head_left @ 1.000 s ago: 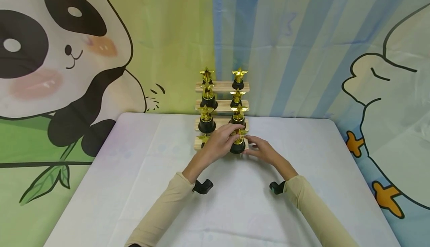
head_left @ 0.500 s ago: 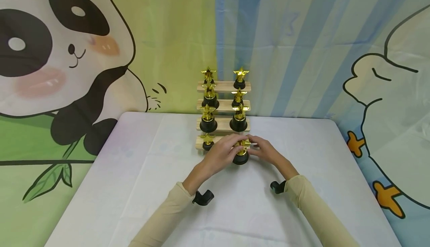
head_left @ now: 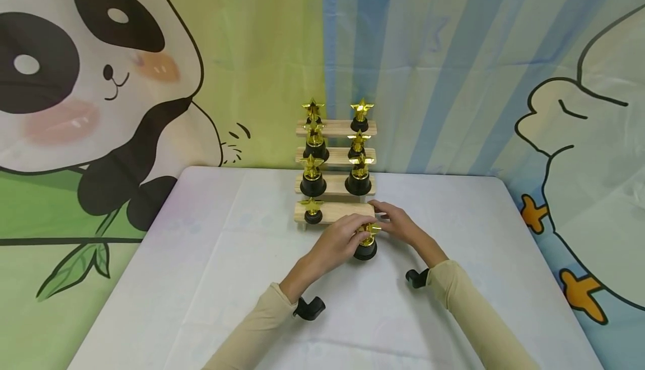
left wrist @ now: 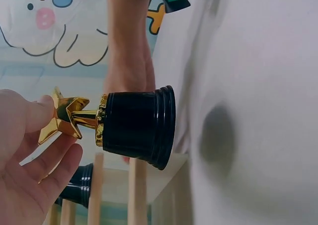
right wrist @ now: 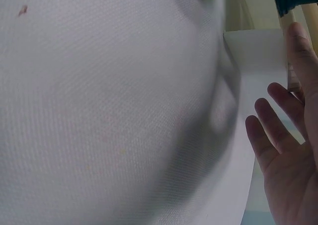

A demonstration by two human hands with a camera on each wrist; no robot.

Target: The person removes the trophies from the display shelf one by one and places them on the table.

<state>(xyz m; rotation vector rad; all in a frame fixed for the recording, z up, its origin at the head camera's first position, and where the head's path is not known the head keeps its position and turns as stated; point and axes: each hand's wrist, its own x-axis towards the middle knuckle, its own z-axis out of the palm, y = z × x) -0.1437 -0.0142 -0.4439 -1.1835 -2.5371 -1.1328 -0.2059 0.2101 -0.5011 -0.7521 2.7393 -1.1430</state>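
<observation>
My left hand (head_left: pixel 340 241) pinches a small trophy (left wrist: pixel 136 123) by its gold star, between thumb and fingers. The trophy has a black cup-shaped base and, in the left wrist view, hangs above the white tabletop with its shadow beside it. My right hand (head_left: pixel 398 224) lies at the right end of the lowest shelf of a stepped wooden rack (head_left: pixel 337 211). In the right wrist view its fingers (right wrist: pixel 266 130) are loosely spread near the shelf's end; firm contact cannot be made out. One trophy (head_left: pixel 313 211) stands at the left of that shelf.
Higher shelves carry several like trophies, such as one (head_left: pixel 359 177) at the right of the second shelf. A white cloth covers the table (head_left: pixel 242 258). Behind it hangs a printed curtain (head_left: pixel 262 51). Black wrist mounts (head_left: pixel 309 308) stick out under both wrists.
The left hand has taken the trophy off the right of the lowest shelf, bringing it toward the person and slightly right. The right hand has stayed almost in place.
</observation>
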